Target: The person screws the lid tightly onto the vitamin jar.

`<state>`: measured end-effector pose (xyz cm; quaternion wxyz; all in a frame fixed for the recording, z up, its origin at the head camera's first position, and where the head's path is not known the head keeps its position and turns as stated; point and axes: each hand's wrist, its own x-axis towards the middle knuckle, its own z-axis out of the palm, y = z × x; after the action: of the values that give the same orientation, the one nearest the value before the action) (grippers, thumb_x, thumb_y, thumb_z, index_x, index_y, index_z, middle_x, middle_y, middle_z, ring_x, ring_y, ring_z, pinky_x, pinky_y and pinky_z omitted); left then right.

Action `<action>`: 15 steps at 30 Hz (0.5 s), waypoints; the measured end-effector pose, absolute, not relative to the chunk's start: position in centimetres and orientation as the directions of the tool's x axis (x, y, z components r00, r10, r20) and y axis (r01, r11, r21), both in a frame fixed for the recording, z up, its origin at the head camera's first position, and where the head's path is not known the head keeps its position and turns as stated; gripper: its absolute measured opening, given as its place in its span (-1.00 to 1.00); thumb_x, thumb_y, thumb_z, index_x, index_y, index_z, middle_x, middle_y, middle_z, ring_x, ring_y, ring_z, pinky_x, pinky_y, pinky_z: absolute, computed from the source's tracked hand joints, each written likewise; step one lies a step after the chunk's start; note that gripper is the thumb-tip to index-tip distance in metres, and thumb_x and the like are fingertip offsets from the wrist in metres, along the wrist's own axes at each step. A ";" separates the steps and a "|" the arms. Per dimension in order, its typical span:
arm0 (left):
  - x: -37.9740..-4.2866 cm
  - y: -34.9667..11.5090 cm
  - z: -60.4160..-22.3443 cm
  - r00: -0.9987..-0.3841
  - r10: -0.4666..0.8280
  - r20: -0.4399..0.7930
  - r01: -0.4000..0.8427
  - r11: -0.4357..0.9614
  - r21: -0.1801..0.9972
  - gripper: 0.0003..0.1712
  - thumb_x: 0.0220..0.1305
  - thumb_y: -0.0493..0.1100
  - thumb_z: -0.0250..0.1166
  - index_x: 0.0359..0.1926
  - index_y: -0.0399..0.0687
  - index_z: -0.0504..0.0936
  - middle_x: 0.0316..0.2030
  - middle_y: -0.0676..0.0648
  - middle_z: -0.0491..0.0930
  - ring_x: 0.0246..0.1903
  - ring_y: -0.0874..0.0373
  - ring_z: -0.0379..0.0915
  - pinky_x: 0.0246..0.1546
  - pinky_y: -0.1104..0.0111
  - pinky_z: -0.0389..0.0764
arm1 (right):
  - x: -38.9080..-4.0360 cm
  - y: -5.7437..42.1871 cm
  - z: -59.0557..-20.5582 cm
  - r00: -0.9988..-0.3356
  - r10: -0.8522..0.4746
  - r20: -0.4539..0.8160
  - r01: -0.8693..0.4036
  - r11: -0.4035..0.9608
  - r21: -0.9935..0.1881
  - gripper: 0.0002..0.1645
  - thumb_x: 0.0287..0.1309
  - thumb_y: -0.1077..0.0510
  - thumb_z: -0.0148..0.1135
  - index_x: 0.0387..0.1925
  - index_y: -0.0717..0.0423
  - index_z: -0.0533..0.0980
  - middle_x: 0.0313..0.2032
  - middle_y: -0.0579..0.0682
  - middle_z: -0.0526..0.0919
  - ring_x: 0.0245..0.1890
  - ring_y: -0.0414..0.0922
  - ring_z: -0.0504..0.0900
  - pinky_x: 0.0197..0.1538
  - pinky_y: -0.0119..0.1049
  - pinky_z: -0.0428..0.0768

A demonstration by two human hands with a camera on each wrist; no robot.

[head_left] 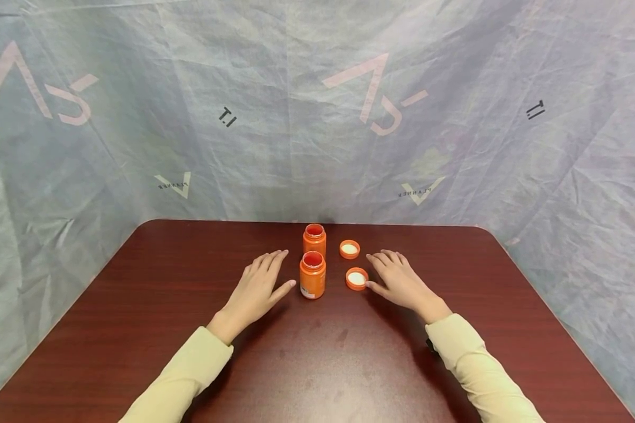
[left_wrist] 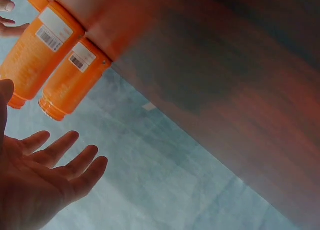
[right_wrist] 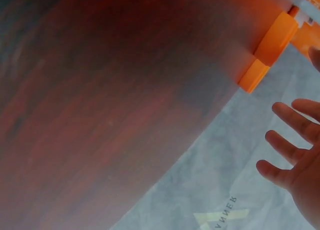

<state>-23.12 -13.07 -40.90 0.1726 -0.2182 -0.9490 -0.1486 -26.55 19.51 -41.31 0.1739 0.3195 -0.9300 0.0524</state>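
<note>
Two orange plastic bottles stand upright and uncapped on the table, the near bottle (head_left: 312, 283) in front of the far bottle (head_left: 320, 242). To their right lie two orange screw caps, the near cap (head_left: 357, 278) and the far cap (head_left: 349, 249), with their white insides facing up. My left hand (head_left: 256, 286) is left of the bottles, fingers spread and holding nothing, its thumb close to the near bottle. On the other side my right hand (head_left: 402, 282) has its fingers extended, the thumb tip right at the near cap's edge. White barcode labels (left_wrist: 55, 27) show on the bottles in the left wrist view.
The dark red-brown table (head_left: 317, 364) has rounded far corners. Behind it and along both sides hangs a grey-blue cloth (head_left: 296, 117) printed with letters and logos. A dark band (head_left: 431, 345) shows at the right sleeve's cuff.
</note>
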 end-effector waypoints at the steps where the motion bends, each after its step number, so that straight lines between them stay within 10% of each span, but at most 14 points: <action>1: -23.2 -12.9 -40.9 -0.841 0.369 0.395 0.472 0.858 0.203 -0.23 0.25 0.21 0.07 0.34 -0.06 0.13 0.26 -0.15 0.27 0.20 -0.15 0.21 0.10 -0.03 0.30 | -26.6 19.4 -41.4 -0.732 -0.582 0.353 -0.617 0.787 0.017 -0.29 0.02 -0.07 0.28 0.12 0.27 0.38 0.02 0.17 0.49 0.13 0.20 0.35 0.15 0.15 0.25; 15: -23.9 -10.8 -41.0 -0.821 0.417 0.390 0.518 0.830 0.204 -0.19 0.18 0.23 0.14 0.32 -0.11 0.17 0.15 -0.16 0.39 0.11 -0.12 0.32 -0.01 0.02 0.40 | -27.5 17.8 -41.6 -0.761 -0.618 0.197 -0.625 0.780 0.029 -0.33 0.03 -0.05 0.29 0.10 0.26 0.40 0.00 0.11 0.50 0.08 0.11 0.38 0.14 0.09 0.29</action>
<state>-23.89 -10.80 -40.97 0.1668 -0.2481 -0.9420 -0.1523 -27.47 17.81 -41.57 0.0985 0.3313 -0.9382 0.0191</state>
